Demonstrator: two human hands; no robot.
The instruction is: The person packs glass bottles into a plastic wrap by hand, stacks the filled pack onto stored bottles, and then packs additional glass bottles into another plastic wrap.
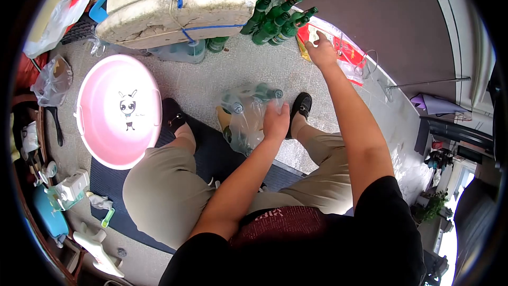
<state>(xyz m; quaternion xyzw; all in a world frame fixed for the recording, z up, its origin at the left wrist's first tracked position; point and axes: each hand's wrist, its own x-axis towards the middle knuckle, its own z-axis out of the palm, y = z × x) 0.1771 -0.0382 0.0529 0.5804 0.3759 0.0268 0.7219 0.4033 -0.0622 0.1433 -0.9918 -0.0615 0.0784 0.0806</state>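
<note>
A clear plastic bag (247, 125) with several bottles in it lies on the floor between my feet. One green bottle (268, 92) shows at its far end. My left hand (276, 122) is closed at the bag's right side, its fingers on the plastic. My right hand (321, 52) is stretched forward over a red and yellow plastic package (344, 47) by the wall. Its thumb and index finger are apart; whether it touches the package is unclear. Several green glass bottles (278, 24) stand upright just left of that hand.
A pink basin (114, 143) sits on the left, partly over a dark mat (143, 217). Behind it, a worn foam box (174, 16) is tied with blue cord. A large clear plastic bottle (182, 52) lies beneath its edge. A white stool-like object (98, 249) lies lower left.
</note>
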